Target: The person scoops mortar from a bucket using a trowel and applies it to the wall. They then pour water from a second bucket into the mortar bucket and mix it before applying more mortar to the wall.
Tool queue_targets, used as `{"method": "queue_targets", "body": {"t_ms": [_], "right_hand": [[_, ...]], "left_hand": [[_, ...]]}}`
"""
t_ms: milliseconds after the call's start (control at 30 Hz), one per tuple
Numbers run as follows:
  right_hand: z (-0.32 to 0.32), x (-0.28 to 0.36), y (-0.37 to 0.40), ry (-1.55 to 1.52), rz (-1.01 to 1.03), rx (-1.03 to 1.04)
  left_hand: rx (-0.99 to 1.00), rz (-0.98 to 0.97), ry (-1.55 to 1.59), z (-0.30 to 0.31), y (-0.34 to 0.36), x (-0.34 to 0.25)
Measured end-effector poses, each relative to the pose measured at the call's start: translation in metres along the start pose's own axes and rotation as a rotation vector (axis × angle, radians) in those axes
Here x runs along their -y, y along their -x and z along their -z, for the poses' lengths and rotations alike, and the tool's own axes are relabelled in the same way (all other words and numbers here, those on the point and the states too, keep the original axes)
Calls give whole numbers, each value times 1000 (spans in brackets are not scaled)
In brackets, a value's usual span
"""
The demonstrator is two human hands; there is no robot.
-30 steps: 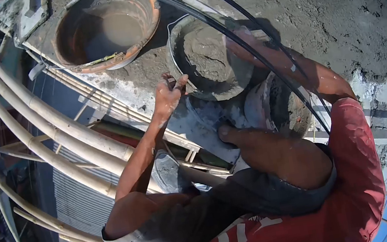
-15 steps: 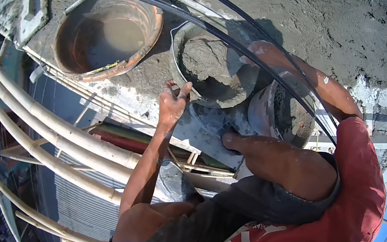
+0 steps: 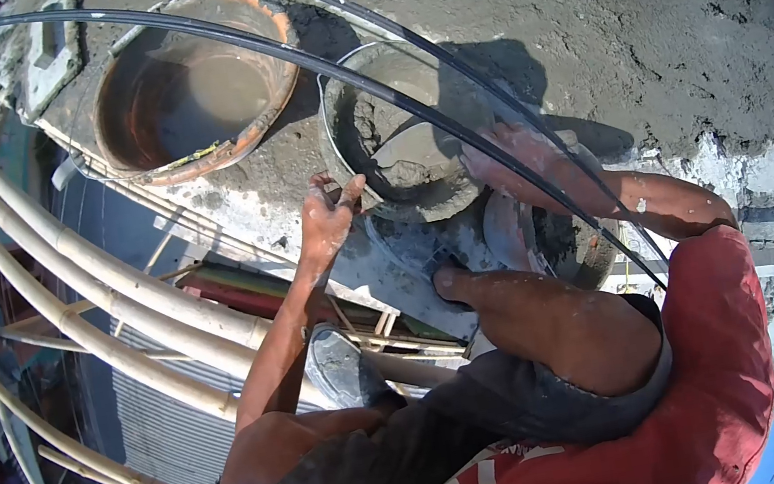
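My left hand [image 3: 330, 215] is closed at the near-left rim of a bucket [image 3: 336, 133], fingers curled against its edge and wire handle. Wet grey mortar [image 3: 358, 125] lies inside the bucket. At the bucket's right side, my right hand [image 3: 511, 159] is closed around the end of a mortar-coated scoop-like tool [image 3: 422, 143], whose pale rounded part lies inside the bucket. Its grip is hidden by the hand. A black cable passes in front of my right hand. Mortar smears cover the fingers of both hands.
An orange-brown basin [image 3: 286, 84] holds murky water at the upper left. Another mortar-stained bucket [image 3: 512, 232] stands beside my foot. Black cables [image 3: 276, 49] arch across the view. Bamboo poles [image 3: 153, 299] run along the left, above a drop. Rough wet mortar [image 3: 555, 23] covers the surface beyond.
My right hand has moved down and slightly left, and the tool now shows inside the bucket. My left hand stays at the rim. The whole view has shifted slightly.
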State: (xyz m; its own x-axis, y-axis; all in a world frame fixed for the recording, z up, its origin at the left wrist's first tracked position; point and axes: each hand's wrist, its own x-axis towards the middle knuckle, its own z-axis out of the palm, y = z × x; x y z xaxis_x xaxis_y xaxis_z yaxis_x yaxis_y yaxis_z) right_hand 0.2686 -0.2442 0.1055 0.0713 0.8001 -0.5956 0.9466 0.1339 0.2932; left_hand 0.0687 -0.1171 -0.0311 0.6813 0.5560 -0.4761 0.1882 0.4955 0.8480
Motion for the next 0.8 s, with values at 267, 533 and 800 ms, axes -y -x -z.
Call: {"method": "queue_targets", "body": {"t_ms": [267, 533, 800], "right_hand": [[-63, -25, -55, 148, 110, -609], [-9, -33, -2, 70, 27, -172], [-74, -12, -57, 96, -42, -97]], "left_hand": [[27, 108, 8, 0, 4, -11], [-509, 8, 405, 94, 18, -70], [-276, 109, 277, 159, -36, -90]]}}
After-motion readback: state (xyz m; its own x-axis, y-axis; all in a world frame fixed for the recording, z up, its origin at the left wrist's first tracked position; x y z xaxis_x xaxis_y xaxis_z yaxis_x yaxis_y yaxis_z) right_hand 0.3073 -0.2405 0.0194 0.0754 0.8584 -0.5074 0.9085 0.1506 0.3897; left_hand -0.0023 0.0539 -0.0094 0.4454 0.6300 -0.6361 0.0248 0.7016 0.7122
